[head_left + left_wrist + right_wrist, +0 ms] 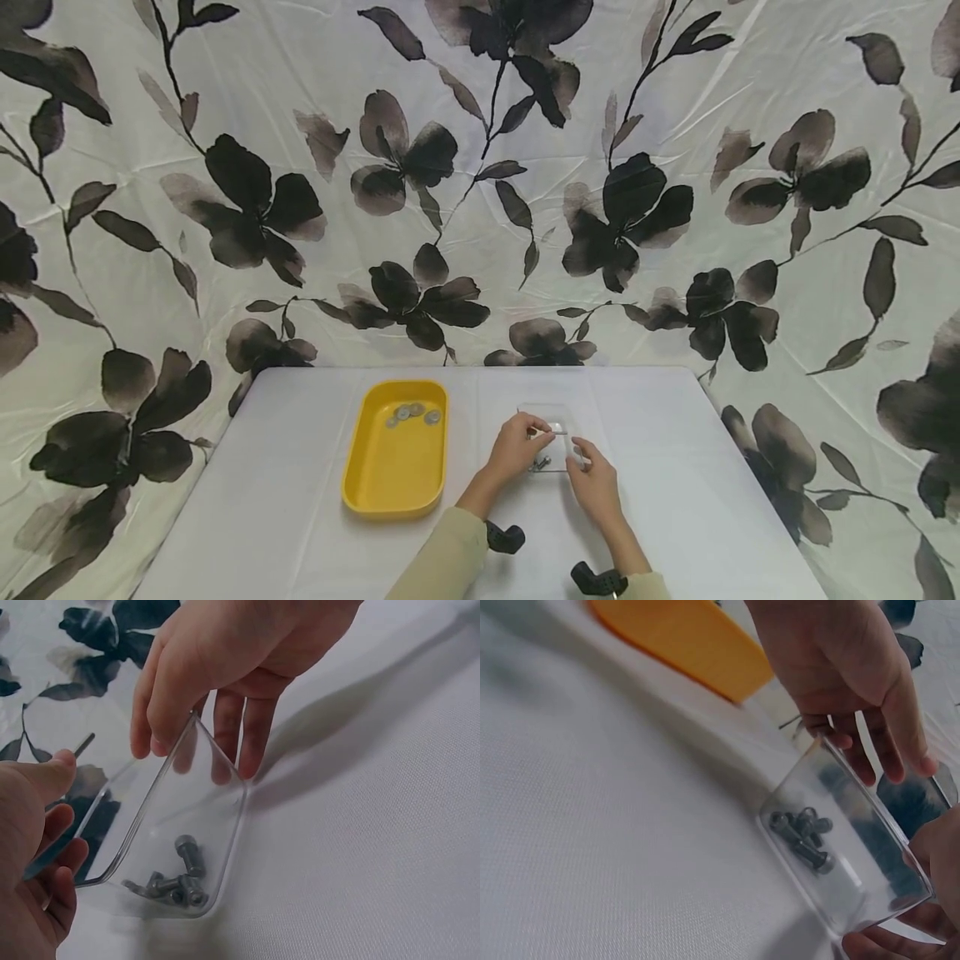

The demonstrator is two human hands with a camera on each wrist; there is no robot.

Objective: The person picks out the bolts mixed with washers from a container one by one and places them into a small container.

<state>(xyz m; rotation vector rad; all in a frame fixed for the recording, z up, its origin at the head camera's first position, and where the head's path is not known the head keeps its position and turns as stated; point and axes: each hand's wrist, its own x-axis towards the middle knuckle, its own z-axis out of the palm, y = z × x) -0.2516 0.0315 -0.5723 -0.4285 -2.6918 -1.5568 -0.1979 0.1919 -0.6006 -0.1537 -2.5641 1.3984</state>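
a: clear plastic tray (550,433), lower middle of the head view, on the white table (675,467) just right of the yellow tray (396,467). both hands are on it.

b: how is it sitting?

a: tilted. in both wrist views one end is raised, and the small dark bolts (180,881) have gathered in the low corner, at the lower middle of the left wrist view.

b: left hand?

a: left hand (516,446) has its fingers curled over the tray's far edge, thumb on one side and fingers on the other, pinching the thin wall. it shows at the upper right of the right wrist view.

b: and the right hand?

a: right hand (594,483) holds the opposite edge, fingers bent round it. in the left wrist view it fills the top of the frame, fingertips (225,769) pressed against the clear wall.

b: anything in the yellow tray?

a: a few small round silvery pieces (411,412) at its far end, upper part of the tray. i cannot tell what they are exactly.

b: behind the table?

a: a pale cloth with dark flowers (420,167), across the whole upper frame.
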